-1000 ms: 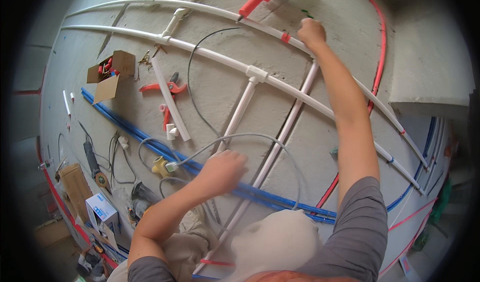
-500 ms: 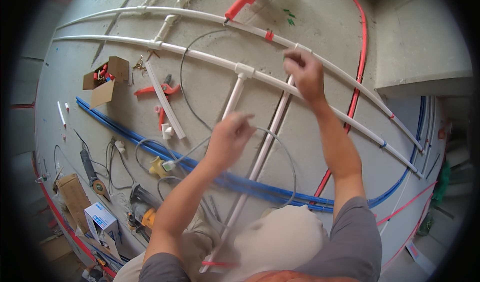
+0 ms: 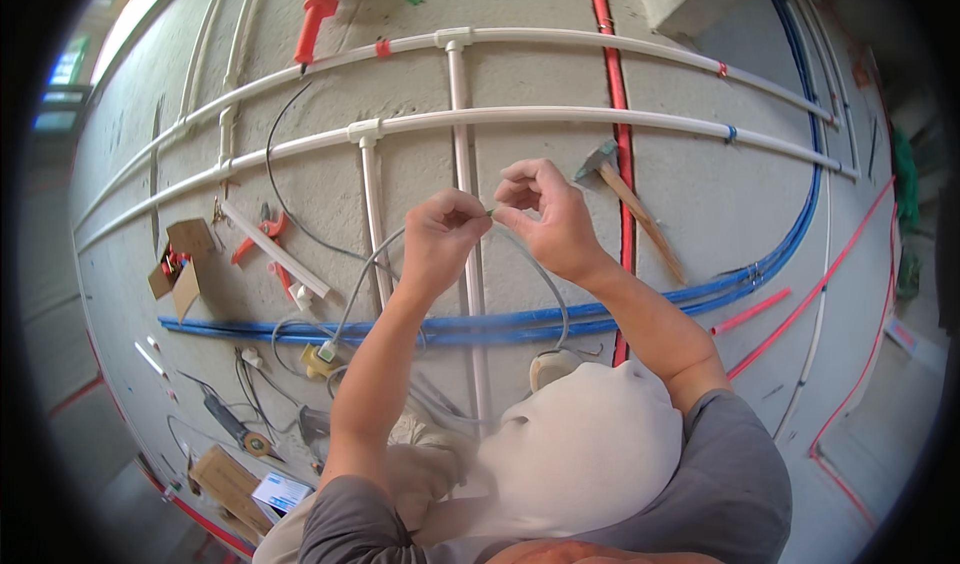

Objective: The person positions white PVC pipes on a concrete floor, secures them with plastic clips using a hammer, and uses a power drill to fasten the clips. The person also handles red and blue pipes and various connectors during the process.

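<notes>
My left hand (image 3: 443,236) and my right hand (image 3: 545,214) meet above the concrete floor, fingertips pinched together on a thin grey wire (image 3: 358,286). The wire loops down from my left hand toward a yellowish fitting (image 3: 320,360), and another strand curves down from my right hand. Directly beneath my hands two white pipes (image 3: 466,164) run away from me and join tee fittings on long curved white pipes (image 3: 560,116). A hammer (image 3: 628,200) with a wooden handle lies just right of my right hand.
Blue conduits (image 3: 560,314) cross below my hands; red conduits (image 3: 618,104) run at the right. A red-handled tool (image 3: 314,12) lies at the top, red pipe cutters (image 3: 262,234) and an open cardboard box (image 3: 182,264) at the left, more boxes and cables at the lower left.
My right hand has come back from the far pipe joint toward me. My left hand has risen to meet it, and both now pinch the grey wire. The view has turned rightward.
</notes>
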Available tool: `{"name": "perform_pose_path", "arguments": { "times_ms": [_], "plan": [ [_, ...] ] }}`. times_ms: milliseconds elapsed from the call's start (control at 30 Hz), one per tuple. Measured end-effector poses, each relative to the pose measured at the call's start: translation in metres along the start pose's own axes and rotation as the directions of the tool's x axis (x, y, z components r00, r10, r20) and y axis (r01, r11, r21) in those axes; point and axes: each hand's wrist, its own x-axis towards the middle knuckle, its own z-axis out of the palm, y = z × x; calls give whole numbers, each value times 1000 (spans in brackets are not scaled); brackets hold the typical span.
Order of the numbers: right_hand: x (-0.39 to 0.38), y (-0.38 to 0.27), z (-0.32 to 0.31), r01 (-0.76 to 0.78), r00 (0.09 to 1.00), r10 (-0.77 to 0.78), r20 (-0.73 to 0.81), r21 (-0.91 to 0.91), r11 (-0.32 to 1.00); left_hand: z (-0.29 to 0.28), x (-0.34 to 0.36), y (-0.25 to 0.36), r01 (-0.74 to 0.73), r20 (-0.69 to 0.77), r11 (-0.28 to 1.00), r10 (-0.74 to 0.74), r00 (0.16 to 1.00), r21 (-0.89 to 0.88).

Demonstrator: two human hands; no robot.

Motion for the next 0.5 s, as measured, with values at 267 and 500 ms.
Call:
{"name": "perform_pose_path", "arguments": {
  "times_ms": [267,500],
  "plan": [
    [-23,57,-79,37,899,-319,-300,-672,739,-23,72,-46,-111,-60,916,145,988,386],
    [-51,124,-128,-296,889,-146,-434,-787,542,-7,98,-81,-84,-168,835,206,964,544]
  ]
}}
